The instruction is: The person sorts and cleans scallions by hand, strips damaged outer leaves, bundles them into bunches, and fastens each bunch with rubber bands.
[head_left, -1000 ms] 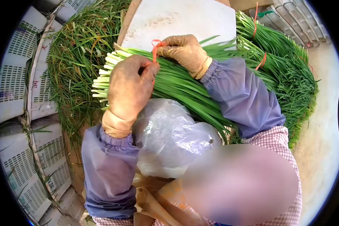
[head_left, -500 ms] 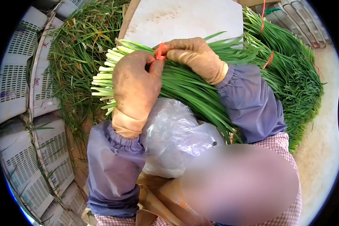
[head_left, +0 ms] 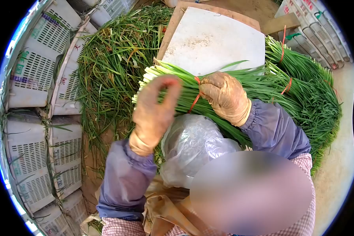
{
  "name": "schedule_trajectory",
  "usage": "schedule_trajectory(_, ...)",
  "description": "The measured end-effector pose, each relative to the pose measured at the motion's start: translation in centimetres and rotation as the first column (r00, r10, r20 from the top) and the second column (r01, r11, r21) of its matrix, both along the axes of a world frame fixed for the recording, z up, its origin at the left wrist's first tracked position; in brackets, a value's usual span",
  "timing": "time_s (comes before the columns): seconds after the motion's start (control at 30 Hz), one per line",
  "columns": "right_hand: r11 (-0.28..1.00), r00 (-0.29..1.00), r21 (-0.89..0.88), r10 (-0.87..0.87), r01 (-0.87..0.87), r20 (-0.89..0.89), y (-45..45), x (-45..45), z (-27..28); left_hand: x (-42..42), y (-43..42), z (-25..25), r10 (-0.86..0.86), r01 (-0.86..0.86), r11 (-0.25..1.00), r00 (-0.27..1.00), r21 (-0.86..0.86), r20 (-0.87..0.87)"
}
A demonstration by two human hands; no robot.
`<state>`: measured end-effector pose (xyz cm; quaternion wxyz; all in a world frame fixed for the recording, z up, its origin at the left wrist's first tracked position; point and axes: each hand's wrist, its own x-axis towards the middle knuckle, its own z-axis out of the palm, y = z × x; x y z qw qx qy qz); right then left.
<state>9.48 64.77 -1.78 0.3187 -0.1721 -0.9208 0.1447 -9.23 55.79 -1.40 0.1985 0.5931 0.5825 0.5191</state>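
Pale-stemmed green leafy bunch [head_left: 185, 101] at 12 o'clock. Tan-gloved right hand [head_left: 226, 96], 2 o'clock, closed on thin red plastic tie [head_left: 194, 103]. Tan-gloved left hand [head_left: 150, 114], 9 o'clock, blurred, can't tell grip. Slack tie could let stems slide out.

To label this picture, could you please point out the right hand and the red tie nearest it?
Right hand [head_left: 225, 96], head view: its middle.
Red tie [head_left: 194, 103], head view: its lower stretch.

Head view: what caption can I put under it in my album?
Right hand at the red tie round the green bunch, left hand near its pale ends.
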Motion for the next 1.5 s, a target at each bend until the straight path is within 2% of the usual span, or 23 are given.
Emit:
schedule_trajectory(0.03, 0.999, 0.998, -0.04, 0.021, -0.023, -0.051, -0.2, 0.1, -0.2, -0.7, 0.5, 1.7, 0.119, -0.111, 0.966, 0.993, -0.232, 0.024)
schedule_trajectory(0.1, 0.999, 0.998, -0.039, 0.03, -0.032, -0.059, -0.4, -0.2, -0.3, -3.4, 2.6, 1.1, 0.104, -0.099, 0.995, 0.91, 0.032, -0.401)
schedule_trajectory(0.13, 0.998, 0.998, -0.055, 0.026, -0.029, -0.051, -0.6, -0.3, -0.2, -4.3, 3.2, 1.1, 0.105, -0.099, 0.994, 0.91, 0.034, -0.402)
schedule_trajectory(0.2, 0.997, 0.999, -0.068, 0.023, -0.026, -0.043, -0.7, -0.4, -0.1, -5.7, 4.3, 1.2, -0.038, -0.007, 0.998, 0.768, -0.068, -0.639)
schedule_trajectory(0.3, 0.99, 0.997, -0.141, 0.018, -0.029, -0.079, -0.6, -0.3, -0.1, -6.7, 5.2, 1.0, -0.126, 0.061, 0.99, 0.781, -0.126, -0.611)
schedule_trajectory(0.33, 0.983, 0.997, -0.181, 0.023, -0.035, -0.069, -0.5, -0.3, -0.1, -7.1, 5.5, 0.8, -0.194, 0.095, 0.973, 0.829, -0.209, -0.525)
schedule_trajectory(0.37, 0.974, 0.998, -0.22, 0.031, -0.044, -0.06, -0.4, -0.3, -0.1, -7.2, 5.8, 0.5, -0.19, 0.09, 0.973, 0.832, -0.21, -0.522)
schedule_trajectory(0.43, 0.971, 0.998, -0.237, 0.035, -0.046, -0.05, -0.4, -0.4, 0.5, -7.7, 6.0, 0.1, -0.224, 0.055, 0.94, 0.845, -0.338, -0.486)
schedule_trajectory(0.47, 0.967, 0.999, -0.252, 0.03, -0.04, -0.044, -0.3, -0.5, 0.6, -7.6, 5.9, -0.2, -0.175, 0.044, 0.932, 0.924, -0.36, -0.34)
schedule_trajectory(0.63, 0.882, 0.987, -0.463, 0.023, -0.094, -0.156, 0.5, -0.7, 0.3, -7.7, 4.4, -2.4, -0.016, -0.063, 0.957, 0.963, -0.283, -0.27)
schedule_trajectory(0.7, 0.818, 0.992, -0.569, 0.012, -0.083, -0.128, 0.7, -0.9, 0.4, -7.9, 3.7, -3.5, 0.06, -0.042, 0.948, 0.997, -0.316, 0.048)
schedule_trajectory(0.77, 0.815, 0.995, -0.576, 0.004, -0.061, -0.1, 0.9, -1.2, 0.7, -7.6, 3.1, -3.7, 0.106, -0.083, 0.942, 0.993, -0.324, 0.054)
schedule_trajectory(0.83, 0.787, 0.999, -0.617, -0.017, -0.005, -0.03, 1.0, -1.5, 1.3, -7.4, 2.7, -4.2, 0.178, -0.121, 0.95, 0.968, -0.289, 0.179)
schedule_trajectory(0.9, 0.788, 1.0, -0.616, -0.009, 0.007, 0.0, 1.3, -1.6, 1.7, -7.7, 2.5, -5.0, 0.187, -0.136, 0.95, 0.968, -0.28, 0.165)
schedule_trajectory(0.97, 0.763, 0.999, -0.646, -0.007, 0.036, 0.047, 1.5, -1.7, 2.0, -7.8, 2.2, -5.3, 0.193, -0.106, 0.958, 0.926, -0.268, 0.323)
schedule_trajectory(1.1, 0.796, 0.997, -0.604, 0.014, 0.038, 0.081, 1.9, -1.9, 1.9, -7.7, 1.6, -5.6, 0.253, -0.144, 0.944, 0.895, -0.298, 0.367)
schedule_trajectory(1.17, 0.805, 0.996, -0.592, -0.002, 0.051, 0.084, 1.9, -2.0, 1.6, -7.9, 1.5, -6.5, 0.28, -0.226, 0.958, 0.87, -0.176, 0.406)
schedule_trajectory(1.2, 0.805, 0.996, -0.591, 0.002, 0.049, 0.085, 1.8, -2.1, 1.5, -7.6, 1.3, -6.4, 0.283, -0.221, 0.958, 0.841, -0.184, 0.462)
schedule_trajectory(1.27, 0.723, 0.993, -0.683, -0.037, 0.103, 0.11, 1.4, -2.0, 1.3, -7.9, 1.3, -6.6, 0.292, -0.225, 0.954, 0.844, -0.198, 0.45)
schedule_trajectory(1.33, 0.743, 0.995, -0.663, -0.039, 0.09, 0.092, 1.0, -1.9, 0.8, -8.1, 1.3, -6.5, 0.305, -0.231, 0.949, 0.846, -0.215, 0.437)
schedule_trajectory(1.4, 0.794, 0.999, -0.606, -0.035, 0.044, 0.027, 0.9, -2.0, 0.0, -8.5, 1.3, -6.2, 0.469, -0.296, 0.88, 0.43, -0.37, 0.771)
schedule_trajectory(1.43, 0.793, 0.999, -0.608, -0.027, 0.037, 0.027, 0.9, -2.0, -0.3, -9.2, 1.3, -7.1, 0.498, -0.364, 0.85, 0.313, -0.382, 0.809)
schedule_trajectory(1.5, 0.724, 0.997, -0.689, -0.065, 0.024, -0.033, 0.9, -2.0, -0.6, -10.1, 1.0, -8.1, 0.504, -0.411, 0.832, 0.276, -0.374, 0.818)
